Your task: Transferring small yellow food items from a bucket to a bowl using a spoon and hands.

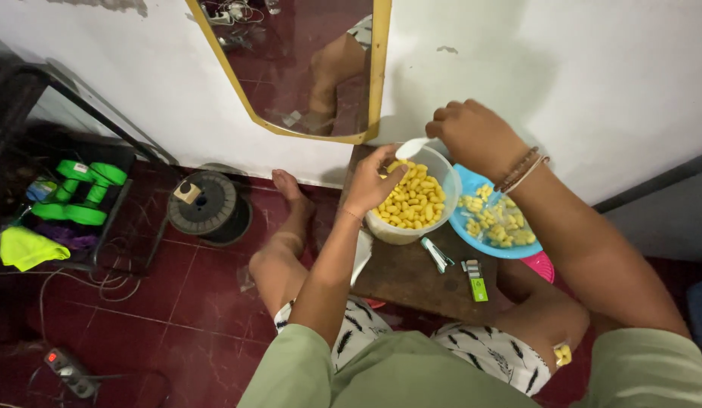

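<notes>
The right hand point(478, 136) closes its fingers on a white plastic spoon point(413, 146) over the clear plastic tub of yellow pieces point(413, 198) at the dark wooden table's point(411, 276) far edge; the left hand point(373, 181) grips the tub's near rim.

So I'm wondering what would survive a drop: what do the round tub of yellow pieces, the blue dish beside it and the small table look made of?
The round translucent tub looks like thin, cloudy plastic. The shallow blue dish seems smooth, glossy plastic. The small brown table looks like bare, matte, worn wood.
</notes>
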